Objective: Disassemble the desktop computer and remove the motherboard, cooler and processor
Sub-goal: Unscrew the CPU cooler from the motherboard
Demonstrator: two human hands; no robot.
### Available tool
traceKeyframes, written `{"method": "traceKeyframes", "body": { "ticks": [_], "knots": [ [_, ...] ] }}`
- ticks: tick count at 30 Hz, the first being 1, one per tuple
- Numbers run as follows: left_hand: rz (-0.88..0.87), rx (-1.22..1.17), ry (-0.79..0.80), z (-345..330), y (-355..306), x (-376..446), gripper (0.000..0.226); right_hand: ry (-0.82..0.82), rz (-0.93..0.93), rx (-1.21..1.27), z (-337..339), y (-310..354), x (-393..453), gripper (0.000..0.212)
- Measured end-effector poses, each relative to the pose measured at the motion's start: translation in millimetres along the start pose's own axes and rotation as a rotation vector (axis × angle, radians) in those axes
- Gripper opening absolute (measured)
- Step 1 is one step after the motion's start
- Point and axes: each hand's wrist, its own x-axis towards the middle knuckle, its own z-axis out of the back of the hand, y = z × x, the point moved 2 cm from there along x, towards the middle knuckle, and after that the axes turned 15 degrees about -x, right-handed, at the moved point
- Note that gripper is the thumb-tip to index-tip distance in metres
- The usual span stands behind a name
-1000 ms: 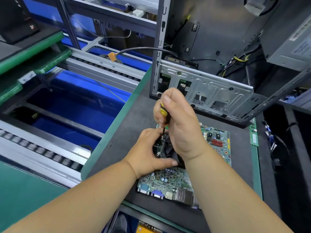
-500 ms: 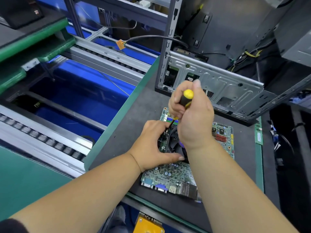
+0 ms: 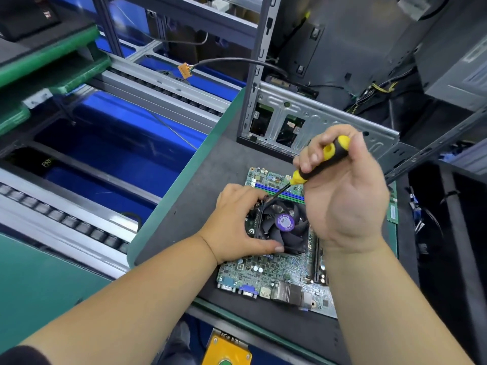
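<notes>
Motherboard (image 3: 266,270): lies flat on the dark tabletop (image 3: 210,196), near its front edge, port row facing the person.
Cooler (image 3: 283,225): black fan with a purple hub label, seated on the motherboard's middle.
Left hand (image 3: 234,227): clasps the cooler's left side, thumb along its near edge, fingers curled over the far corner.
Right hand (image 3: 342,191): grips a yellow-and-black screwdriver (image 3: 320,162); its shaft slants down-left to the cooler's far-left corner.
Computer case (image 3: 329,83): open metal chassis standing at the tabletop's far edge, behind the motherboard.
Orange connector (image 3: 184,70): hangs on a cable left of the case.
</notes>
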Motion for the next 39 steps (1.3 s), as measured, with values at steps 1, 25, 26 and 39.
{"method": "traceKeyframes", "body": {
  "ticks": [1,25,26,39],
  "knots": [
    [0.008,-0.009,0.009,0.6,-0.5,-0.4,0.089,0.016,-0.006,0.004,-1.1,3.1,-2.1,0.026],
    [0.003,-0.09,-0.053,14.2,12.5,-27.8,0.038,0.199,-0.067,-0.222,-30.1,-17.3,-24.1,0.023],
    [0.009,-0.087,-0.052,14.4,12.6,-27.4,0.037,0.201,-0.072,-0.219,-30.2,-17.3,-22.5,0.023],
    [0.088,-0.147,-0.039,14.3,15.7,-23.4,0.041,0.295,-0.093,-0.221,-33.0,-18.6,-21.6,0.02]
  ]
}}
